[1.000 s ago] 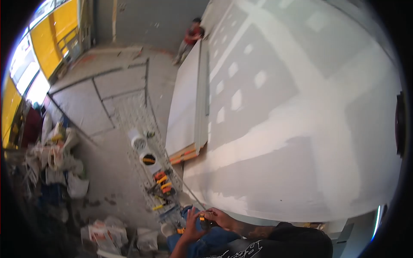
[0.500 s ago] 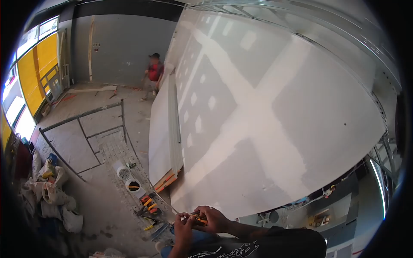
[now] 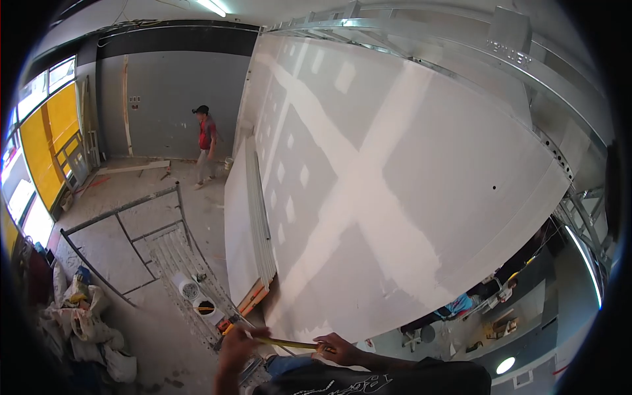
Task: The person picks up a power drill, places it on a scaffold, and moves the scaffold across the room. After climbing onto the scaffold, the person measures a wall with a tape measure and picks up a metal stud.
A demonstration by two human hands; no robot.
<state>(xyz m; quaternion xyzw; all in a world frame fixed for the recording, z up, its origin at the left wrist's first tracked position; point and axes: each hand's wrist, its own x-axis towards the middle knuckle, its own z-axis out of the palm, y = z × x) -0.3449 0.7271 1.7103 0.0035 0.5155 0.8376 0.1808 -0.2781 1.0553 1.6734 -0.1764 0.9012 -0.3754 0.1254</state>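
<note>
A yellow tape measure blade [image 3: 289, 343] stretches between my two hands, low in the head view. My right hand [image 3: 339, 349] is closed around the tape measure, whose case is mostly hidden by the fingers. At the blade's other end is my left hand [image 3: 242, 342], smeared by motion, its fingers seemingly pinching the tip. Just beyond the left hand, a perforated metal scaffold plank [image 3: 172, 253] carries a white bucket [image 3: 206, 308], another round container [image 3: 189, 290] and partly hidden orange-handled tools [image 3: 225, 326].
A large jointed drywall panel wall [image 3: 368, 197] rises close on my right. Metal studs [image 3: 260, 210] lean against it. A scaffold frame [image 3: 125, 210] stands left of the plank, with bags [image 3: 85, 316] piled beyond. A person in red [image 3: 207, 138] is on the floor at the back.
My hands have moved apart, and the yellow blade now shows drawn out between them. The view has tilted upward. The person at the back appears more upright and farther from the drywall.
</note>
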